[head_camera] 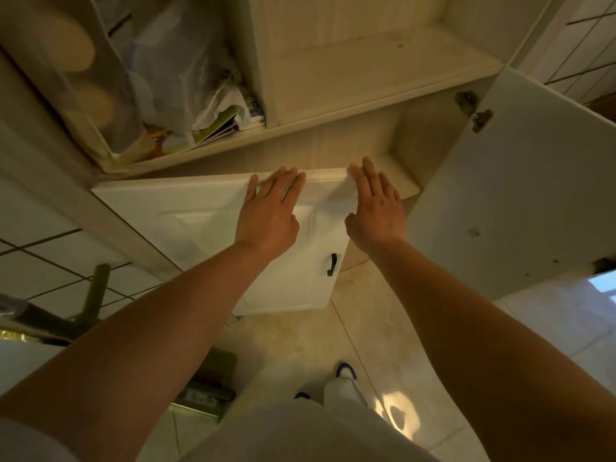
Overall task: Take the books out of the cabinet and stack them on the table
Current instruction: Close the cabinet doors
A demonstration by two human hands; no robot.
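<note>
I look down at a white cabinet. Its left lower door [186, 221] with a black handle [332, 264] is near shut; its right door [520, 201] is swung wide. My left hand [270, 211] lies flat on the left door's top edge, fingers apart. My right hand [375, 205] reaches flat past that edge into the lower compartment [376, 141], holding nothing. No book shows in that compartment. Colourful books [213, 131] lie in the upper left shelf under plastic bags. A stack of books [208, 388] sits low at the left, below my left arm.
The upper right shelf [373, 65] holds nothing that I can see. Clear plastic bags [186, 61] and a clear container [66, 78] fill the upper left. A green stool leg [96, 291] stands at the left. My feet [345, 371] are on the tiled floor.
</note>
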